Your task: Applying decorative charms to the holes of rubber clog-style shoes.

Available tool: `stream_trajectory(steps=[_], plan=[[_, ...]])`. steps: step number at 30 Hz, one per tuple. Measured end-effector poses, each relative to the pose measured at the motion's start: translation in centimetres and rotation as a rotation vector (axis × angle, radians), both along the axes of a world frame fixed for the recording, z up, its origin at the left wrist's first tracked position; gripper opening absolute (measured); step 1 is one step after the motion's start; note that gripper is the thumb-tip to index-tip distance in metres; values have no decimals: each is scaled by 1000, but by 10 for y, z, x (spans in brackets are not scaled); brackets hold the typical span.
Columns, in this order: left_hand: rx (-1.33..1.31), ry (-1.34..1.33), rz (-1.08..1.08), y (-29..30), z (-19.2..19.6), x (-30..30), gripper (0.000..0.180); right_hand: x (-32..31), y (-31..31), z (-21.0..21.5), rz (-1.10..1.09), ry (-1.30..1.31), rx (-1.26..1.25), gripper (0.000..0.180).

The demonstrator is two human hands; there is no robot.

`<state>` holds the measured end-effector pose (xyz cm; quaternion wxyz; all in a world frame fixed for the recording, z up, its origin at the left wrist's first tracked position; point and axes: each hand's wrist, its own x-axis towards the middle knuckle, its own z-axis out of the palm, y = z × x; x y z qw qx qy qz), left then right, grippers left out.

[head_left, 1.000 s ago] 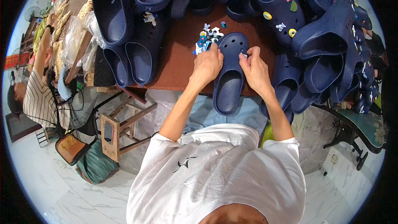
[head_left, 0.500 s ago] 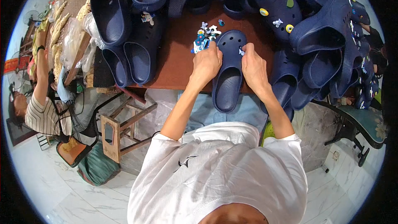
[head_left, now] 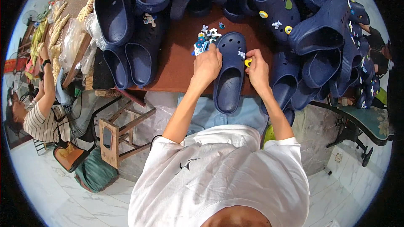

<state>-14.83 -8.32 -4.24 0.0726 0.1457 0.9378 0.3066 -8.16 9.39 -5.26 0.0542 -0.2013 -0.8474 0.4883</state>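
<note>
A navy foam clog (head_left: 229, 85) lies on the brown table before me, its toe pointing away. My left hand (head_left: 206, 68) is closed at the clog's left side, fingers gripping its upper edge. A small light-coloured figure charm (head_left: 241, 54) sits on the right side of the clog's upper. Just right of it, my right hand (head_left: 258, 70) pinches a round yellow charm (head_left: 248, 62) with a dark spot. Beyond my left fingertips lies a pile of small blue and white charms (head_left: 205, 40). One blue charm (head_left: 221, 25) rests apart from the pile.
Stacked navy clogs (head_left: 143, 65) stand at the left, and more crowd the far edge and right side, some decorated, like this clog (head_left: 275, 12). A wooden stool (head_left: 110, 143) stands at lower left. Farther left sits another person in a striped top (head_left: 44, 124).
My right hand has drawn slightly back from the figure charm, which stays on the clog. A yellow charm now shows between its fingers. My left hand keeps its place at the clog.
</note>
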Motion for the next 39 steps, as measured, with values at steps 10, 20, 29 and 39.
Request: stream_trajectory(steps=[10,20,29,39], plan=[[154,-204,-19,-16,4,9,54,-66,7,20,209,303,238,15],[95,-118,-128,-9,2,11,41,-77,-9,22,252,372,278,13],[60,50,-204,-7,2,13,23,-4,-4,13,120,171,151,19],[117,-68,-126,-8,7,14,40,-4,2,5,95,177,22,29]])
